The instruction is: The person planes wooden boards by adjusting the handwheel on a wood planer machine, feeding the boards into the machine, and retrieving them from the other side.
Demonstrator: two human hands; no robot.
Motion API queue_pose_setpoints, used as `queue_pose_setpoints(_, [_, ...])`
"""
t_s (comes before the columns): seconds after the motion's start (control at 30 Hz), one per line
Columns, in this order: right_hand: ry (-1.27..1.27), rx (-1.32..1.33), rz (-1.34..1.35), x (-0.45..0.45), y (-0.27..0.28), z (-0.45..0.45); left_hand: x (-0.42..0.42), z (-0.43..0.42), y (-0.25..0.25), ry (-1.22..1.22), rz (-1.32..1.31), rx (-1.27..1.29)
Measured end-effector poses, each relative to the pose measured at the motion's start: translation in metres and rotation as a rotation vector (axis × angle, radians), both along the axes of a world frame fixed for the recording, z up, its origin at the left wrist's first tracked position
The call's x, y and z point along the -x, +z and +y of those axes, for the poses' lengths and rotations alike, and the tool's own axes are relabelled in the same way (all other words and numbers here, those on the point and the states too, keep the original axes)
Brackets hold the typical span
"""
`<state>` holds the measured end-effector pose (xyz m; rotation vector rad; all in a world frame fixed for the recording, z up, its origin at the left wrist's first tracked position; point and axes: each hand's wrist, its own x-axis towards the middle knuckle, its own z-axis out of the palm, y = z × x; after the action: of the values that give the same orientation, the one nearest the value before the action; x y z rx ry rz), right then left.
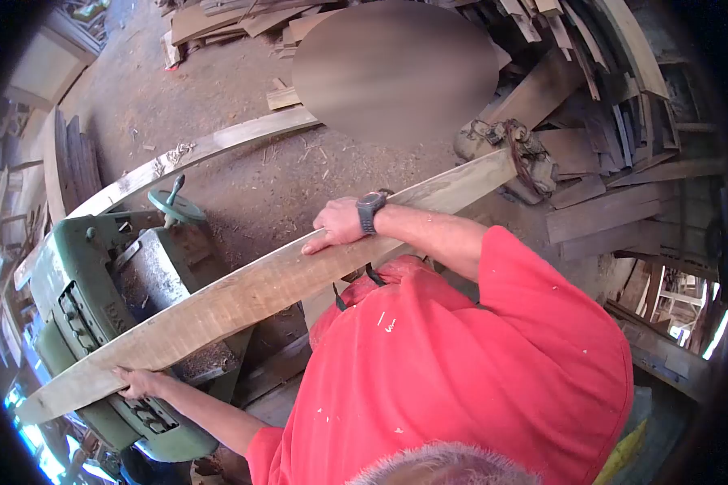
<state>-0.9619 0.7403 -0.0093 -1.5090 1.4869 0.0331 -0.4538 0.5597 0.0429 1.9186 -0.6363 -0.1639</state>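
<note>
A long wooden board (pixel 251 295) runs slantwise across the head view, from the lower left up to the right. My left hand (pixel 141 383) grips its near edge toward the left end, with part of the fingers hidden beneath the wood. My right hand (pixel 341 224), with a dark watch on the wrist, holds the board's far edge near the middle, thumb against the broad face. Under the left part of the board stands a green woodworking machine (pixel 81 267), partly covered by it. The machine's green handwheel (pixel 178 208) shows beyond the board.
Another long pale plank (pixel 210 145) lies beyond the machine. A dark, crumpled bundle (pixel 534 166) is at the board's right end. Stacked planks (pixel 607 210) crowd the right side, and more scrap wood (pixel 218 20) lies at the back. Shavings litter the dirt floor (pixel 259 182).
</note>
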Motion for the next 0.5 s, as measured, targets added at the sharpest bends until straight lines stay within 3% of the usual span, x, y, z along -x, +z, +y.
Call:
queue_pose_setpoints(0.03, [0.009,0.008,-0.011,0.013,-0.001,0.007,0.02,0.012,0.009,-0.083,0.131,0.113])
queue_pose_setpoints(0.13, [0.021,-0.03,0.036,0.065,0.002,0.029,0.025,0.025,-0.025,-0.132,0.26,0.153])
queue_pose_setpoints(0.2, [0.012,-0.061,0.043,0.1,0.014,0.045,0.063,0.048,-0.015,-0.129,0.597,-0.003])
queue_pose_setpoints(0.23, [0.0,0.034,0.004,0.118,-0.011,0.061,0.134,0.073,0.023,-0.225,0.775,0.095])
queue_pose_setpoints(0.27, [0.013,-0.052,0.032,0.134,-0.001,0.064,0.116,0.079,-0.006,-0.329,0.902,0.157])
queue_pose_setpoints(0.33, [0.031,0.006,-0.016,0.173,-0.031,0.094,0.122,0.092,-0.036,-0.499,0.996,0.41])
queue_pose_setpoints(0.37, [0.003,-0.03,-0.002,0.186,-0.016,0.104,0.13,0.093,-0.045,-0.454,0.933,0.413])
queue_pose_setpoints(0.4, [0.031,0.069,0.03,0.213,-0.051,0.127,0.154,0.099,-0.033,-0.399,0.976,0.396])
queue_pose_setpoints(0.43, [-0.007,0.033,-0.037,0.233,-0.049,0.135,0.193,0.11,-0.006,-0.313,0.851,0.415])
queue_pose_setpoints(0.5, [-0.025,-0.016,-0.017,0.265,-0.042,0.152,0.195,0.118,-0.035,-0.351,0.966,0.436])
